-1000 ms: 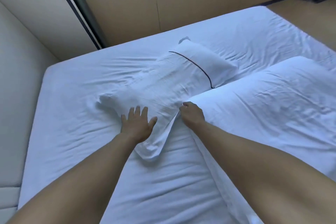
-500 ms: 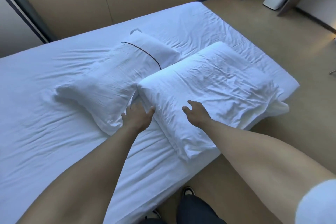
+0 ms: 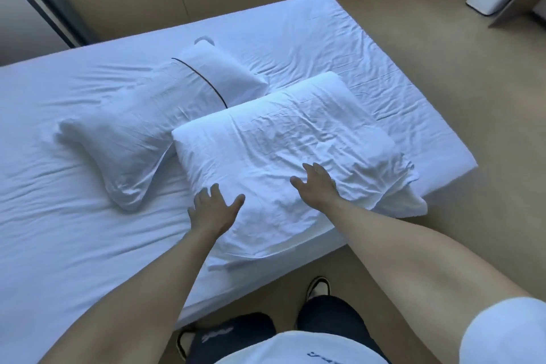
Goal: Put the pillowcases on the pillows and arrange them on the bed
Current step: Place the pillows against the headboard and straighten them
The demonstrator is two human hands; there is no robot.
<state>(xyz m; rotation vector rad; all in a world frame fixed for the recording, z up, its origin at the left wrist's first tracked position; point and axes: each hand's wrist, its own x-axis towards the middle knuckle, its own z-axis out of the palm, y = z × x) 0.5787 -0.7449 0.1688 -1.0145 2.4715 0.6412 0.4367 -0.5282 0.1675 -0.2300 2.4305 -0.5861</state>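
Both hands, left hand (image 3: 213, 208) and right hand (image 3: 317, 186), rest spread flat on the near pillow (image 3: 280, 151); blue shirt lettering (image 3: 317, 361) is unreadable.

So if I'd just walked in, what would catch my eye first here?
Probably the two open hands, the left hand and right hand, spread flat on the big white pillow near the bed's closest corner. Next, the second pillow lying further left, with a thin dark stripe across its far end.
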